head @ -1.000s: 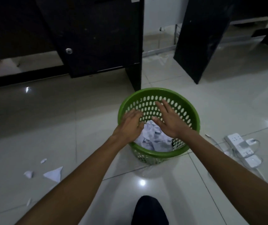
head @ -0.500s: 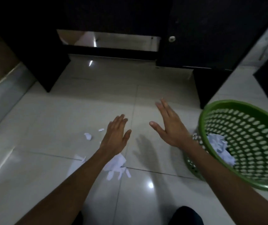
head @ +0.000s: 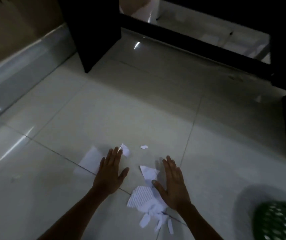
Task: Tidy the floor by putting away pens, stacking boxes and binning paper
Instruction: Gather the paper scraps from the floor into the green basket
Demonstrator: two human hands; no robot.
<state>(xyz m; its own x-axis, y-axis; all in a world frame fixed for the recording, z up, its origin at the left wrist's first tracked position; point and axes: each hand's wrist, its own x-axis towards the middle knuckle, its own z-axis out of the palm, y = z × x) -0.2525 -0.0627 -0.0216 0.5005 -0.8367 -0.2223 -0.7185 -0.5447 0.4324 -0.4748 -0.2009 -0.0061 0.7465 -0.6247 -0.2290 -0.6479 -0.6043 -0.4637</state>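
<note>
Floor (head: 138, 110): pale glossy tiles, most of the view, light glints on it.
Dark furniture panel (head: 93, 32) upright at top centre, dark crossbar (head: 190, 42) running right from it to another dark panel at the right edge.
Grey skirting (head: 26, 66) along the left, beige wall above.
Green perforated basket (head: 281, 220) at bottom right, cut off by the frame, blurred, well apart from the paper. Contents not visible.
Left hand (head: 110, 172): palm down, fingers straight and together, thumb out, holding nothing.
Right hand (head: 172, 184): same pose, flat and empty, thumb spread toward the left. Contact with the floor: cannot tell for either hand.
Paper all on the floor, none in the hands:
- flat white sheet (head: 91, 159) just left of the left hand, edge under its fingers in view
- striped piece (head: 141, 196) between the wrists, beside the right thumb
- torn piece (head: 148, 171) between the hands
- narrow strips (head: 159, 220) in a loose cluster just below the striped piece
- small scrap (head: 125, 149) at the left fingertips
- tiny scrap (head: 144, 146) just beyond, apart from both hands
</note>
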